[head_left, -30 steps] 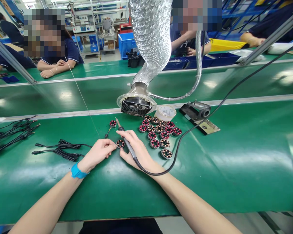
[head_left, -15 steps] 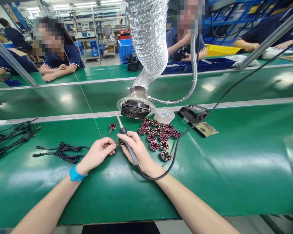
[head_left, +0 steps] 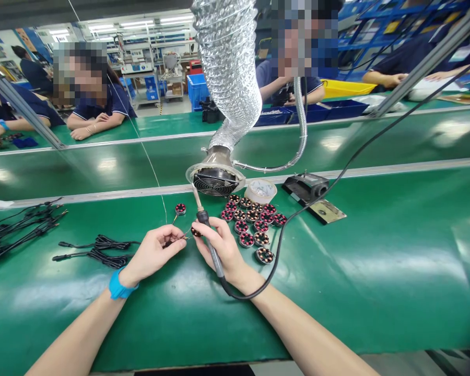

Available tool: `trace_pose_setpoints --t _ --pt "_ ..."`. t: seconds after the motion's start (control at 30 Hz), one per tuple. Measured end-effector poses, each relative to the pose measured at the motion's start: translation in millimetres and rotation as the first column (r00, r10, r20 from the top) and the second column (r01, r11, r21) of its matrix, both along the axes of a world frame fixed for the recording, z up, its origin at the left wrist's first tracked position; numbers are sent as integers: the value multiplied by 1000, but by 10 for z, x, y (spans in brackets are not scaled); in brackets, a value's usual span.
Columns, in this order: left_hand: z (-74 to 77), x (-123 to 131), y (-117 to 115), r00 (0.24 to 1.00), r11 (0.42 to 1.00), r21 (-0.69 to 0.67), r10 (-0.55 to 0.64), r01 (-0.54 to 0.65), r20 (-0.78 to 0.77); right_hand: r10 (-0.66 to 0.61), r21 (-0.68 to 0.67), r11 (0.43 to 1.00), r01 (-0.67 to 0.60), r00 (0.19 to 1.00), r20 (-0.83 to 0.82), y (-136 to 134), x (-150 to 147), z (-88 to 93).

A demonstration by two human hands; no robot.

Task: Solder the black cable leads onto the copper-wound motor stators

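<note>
My right hand [head_left: 225,250] is closed around a soldering iron [head_left: 213,250], its metal tip pointing up and away. The same fingers also hold a small round copper-wound motor coil [head_left: 196,231]. Close by on the left, my left hand [head_left: 154,253] pinches the end of a black cable, whose thin bare wires stick out toward the coil. Whether wires and coil touch is too small to tell. Just beyond my hands, another round coil [head_left: 180,209] with red parts and attached wires lies on the green bench [head_left: 337,292].
Several round coils [head_left: 261,238] cluster right of my hands. Behind them are a roll of tape [head_left: 261,191] and a soldering iron stand [head_left: 311,188]. A fume extractor [head_left: 215,180] hangs ahead. Coiled black cables [head_left: 105,243] and a cable bundle [head_left: 19,224] lie left. People sit opposite.
My left hand has shifted slightly, and the dark cable end with its wires now shows between its fingers. The right hand keeps the iron and coil. The view has tilted slightly.
</note>
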State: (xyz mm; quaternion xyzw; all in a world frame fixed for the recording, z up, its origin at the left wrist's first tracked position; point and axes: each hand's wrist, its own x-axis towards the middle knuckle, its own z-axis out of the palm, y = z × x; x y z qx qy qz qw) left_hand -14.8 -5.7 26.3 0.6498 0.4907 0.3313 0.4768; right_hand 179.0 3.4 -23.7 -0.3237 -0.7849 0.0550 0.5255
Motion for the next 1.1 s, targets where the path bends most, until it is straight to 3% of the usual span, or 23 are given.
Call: trace_pose_setpoints --t 0.17,0.33,0.5,0.73,1.1 --pt "-14 -14 23 997 998 -58 17 -13 72 29 -71 997 -32 999 -46 4 -14 8" --pt "10 -48 47 985 955 -290 103 -60 136 42 -158 986 -58 994 -99 3 -36 20" --pt "-15 -91 89 965 900 -437 114 1 236 49 -231 969 -87 985 -167 3 -70 40" --pt "-36 -79 109 946 895 -444 112 36 303 52 -308 944 -123 972 -227 1 -103 18" --pt "-120 -24 78 979 917 -396 122 -47 165 113 -308 937 -165 977 -181 2 -98 -24"
